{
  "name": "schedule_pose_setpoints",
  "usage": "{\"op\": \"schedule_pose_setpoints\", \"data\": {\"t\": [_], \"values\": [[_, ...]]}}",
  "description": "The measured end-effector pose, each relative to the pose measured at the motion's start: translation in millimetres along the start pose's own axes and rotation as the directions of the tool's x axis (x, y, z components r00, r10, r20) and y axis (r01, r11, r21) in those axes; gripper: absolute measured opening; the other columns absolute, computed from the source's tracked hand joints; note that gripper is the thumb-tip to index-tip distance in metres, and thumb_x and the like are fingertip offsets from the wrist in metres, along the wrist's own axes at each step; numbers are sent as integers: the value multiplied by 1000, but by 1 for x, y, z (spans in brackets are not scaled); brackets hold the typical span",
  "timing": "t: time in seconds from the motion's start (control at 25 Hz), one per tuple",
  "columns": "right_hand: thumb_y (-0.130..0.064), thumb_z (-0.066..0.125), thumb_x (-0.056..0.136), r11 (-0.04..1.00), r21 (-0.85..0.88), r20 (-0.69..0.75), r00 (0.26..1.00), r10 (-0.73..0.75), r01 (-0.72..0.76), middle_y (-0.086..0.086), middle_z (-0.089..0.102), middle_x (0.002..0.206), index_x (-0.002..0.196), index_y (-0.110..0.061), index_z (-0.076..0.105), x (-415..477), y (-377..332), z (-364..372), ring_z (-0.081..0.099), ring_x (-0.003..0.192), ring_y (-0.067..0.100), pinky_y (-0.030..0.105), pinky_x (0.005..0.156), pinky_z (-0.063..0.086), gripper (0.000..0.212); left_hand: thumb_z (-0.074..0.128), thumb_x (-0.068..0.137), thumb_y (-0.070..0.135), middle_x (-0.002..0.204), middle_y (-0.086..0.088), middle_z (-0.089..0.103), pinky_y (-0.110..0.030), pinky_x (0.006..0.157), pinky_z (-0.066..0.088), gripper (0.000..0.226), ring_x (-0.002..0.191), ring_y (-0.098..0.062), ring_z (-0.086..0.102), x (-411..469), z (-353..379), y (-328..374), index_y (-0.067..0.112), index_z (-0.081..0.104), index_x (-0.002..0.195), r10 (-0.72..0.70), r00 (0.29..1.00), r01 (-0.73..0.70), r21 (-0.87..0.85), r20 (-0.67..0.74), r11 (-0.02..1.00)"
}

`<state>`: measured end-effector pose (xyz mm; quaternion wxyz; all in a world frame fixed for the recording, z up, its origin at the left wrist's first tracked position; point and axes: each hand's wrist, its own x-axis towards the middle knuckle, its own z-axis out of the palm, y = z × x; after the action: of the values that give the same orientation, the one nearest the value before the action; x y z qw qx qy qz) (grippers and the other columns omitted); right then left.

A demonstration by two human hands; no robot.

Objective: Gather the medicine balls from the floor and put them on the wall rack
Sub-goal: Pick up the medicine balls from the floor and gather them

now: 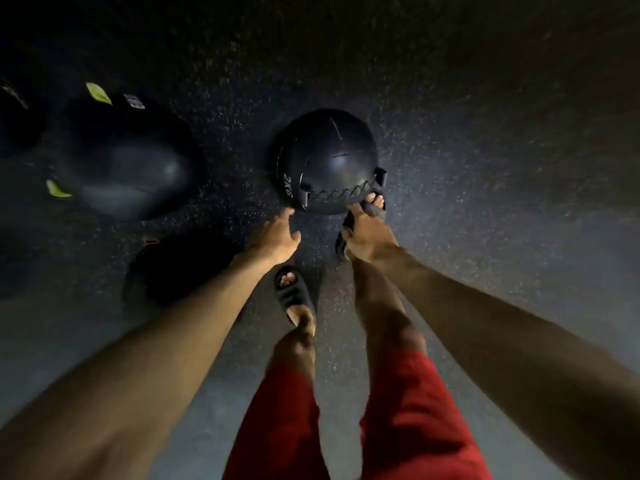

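Note:
A black medicine ball marked 2KG [325, 161] rests on the dark speckled floor just ahead of my feet. My left hand [275, 235] reaches down toward its near left side, fingers apart, holding nothing and just short of the ball. My right hand [365, 233] stretches to the ball's near right underside, fingers extended, with its fingertips at the ball's lower edge; it grips nothing. A larger black medicine ball with yellow-green patches [128, 157] lies to the left. Another dark ball [173, 275] sits in shadow under my left forearm. No wall rack is in view.
My two feet in dark slides [294, 292] stand close behind the 2KG ball, the right foot touching its lower edge. A further dark object [14, 112] lies at the far left edge. The rubber floor [485, 168] stretches off to the right and ahead, dimly lit.

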<state>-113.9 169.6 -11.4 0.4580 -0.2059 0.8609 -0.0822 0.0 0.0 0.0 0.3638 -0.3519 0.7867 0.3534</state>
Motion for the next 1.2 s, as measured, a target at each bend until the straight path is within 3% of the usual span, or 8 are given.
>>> {"op": "schedule_pose_setpoints", "data": {"t": [0.16,0.24,0.32,0.52,0.68,0.88,1.08,1.2], "values": [[-47,62,93,994,0,107,988,106,-107,22,-3,165,157,-30,-13,90,17,11,1,152,43,61,118,17,100,58,97,27,149,-15,41,-52,103,47,81,127,-36,53,94,24,9,31,5,158,-44,999,45,-128,5,991],[-49,66,90,993,-45,140,984,113,-108,26,-18,162,155,-27,-22,129,21,22,-9,151,45,60,119,12,112,56,98,26,142,-18,45,-49,95,52,82,115,-34,59,135,31,14,28,0,159,-85,996,80,-188,-18,979],[-51,70,86,993,-71,100,989,105,-99,32,-26,157,153,-22,-28,156,23,32,-12,150,47,60,122,8,123,50,100,26,152,-18,35,-48,106,44,77,130,-35,48,165,33,20,24,1,159,-94,994,81,-221,-50,972],[-56,70,83,976,114,-87,977,196,-186,29,-19,160,155,-24,-22,240,25,-27,-11,151,45,59,119,17,121,59,97,23,160,-14,27,-48,118,30,85,144,-33,34,208,37,40,20,1,159,29,979,-57,-132,-202,990],[-64,40,97,968,191,-130,973,189,-163,22,-3,165,160,-24,-7,311,26,-112,-1,153,39,55,120,14,88,67,89,42,163,-23,10,-58,116,28,102,147,-43,22,243,11,79,30,-9,157,-15,982,-19,-179,-187,984],[-43,41,103,958,269,-328,927,184,-95,22,13,163,157,-17,18,340,5,-151,15,150,38,55,119,25,64,66,90,44,161,-29,2,-60,113,30,102,145,-49,20,309,-56,146,39,-12,155,-77,957,45,-118,-280,992],[-43,57,97,990,143,-289,956,56,-15,22,-3,165,160,-25,1,322,4,-144,5,153,39,57,119,24,86,63,87,58,149,-23,29,-59,102,43,97,128,-45,43,362,-132,161,43,-4,155,-78,961,90,33,-266,995],[-45,65,91,986,153,-216,971,103,-71,19,-17,164,158,-32,-12,341,-18,-163,-4,153,40,58,120,20,103,65,85,59,149,-20,33,-58,102,44,94,131,-42,43,392,-173,174,34,9,156,-119,966,110,-55,-228,992]]}}
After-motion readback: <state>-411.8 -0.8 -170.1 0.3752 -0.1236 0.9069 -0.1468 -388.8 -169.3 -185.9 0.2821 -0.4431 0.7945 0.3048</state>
